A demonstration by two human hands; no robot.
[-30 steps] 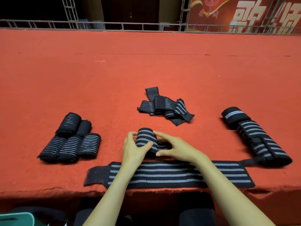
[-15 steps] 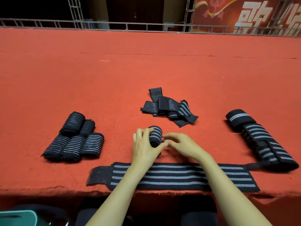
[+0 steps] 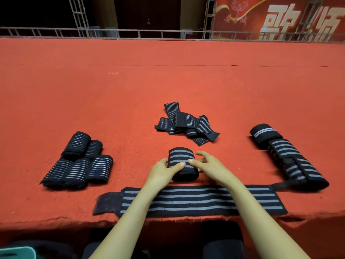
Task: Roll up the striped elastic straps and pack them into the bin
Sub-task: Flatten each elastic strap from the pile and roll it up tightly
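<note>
A rolled black strap with grey stripes stands on the red carpet in front of me. My left hand grips its left side, thumb across the front. My right hand holds its right side with thumb and curled fingers. A long flat striped strap lies unrolled along the near edge, under both forearms. Several finished rolls are stacked at the left. A loose heap of unrolled straps lies further back. No bin is clearly visible.
Two larger rolled striped straps lie at the right, a thin tail running to the flat strap. The carpet's frayed near edge drops off below. A teal object shows at the bottom left. A metal rail borders the far side.
The roll between my hands has been turned so its striped side faces up and looks wider. Both hands shifted slightly round it and stayed on it.
</note>
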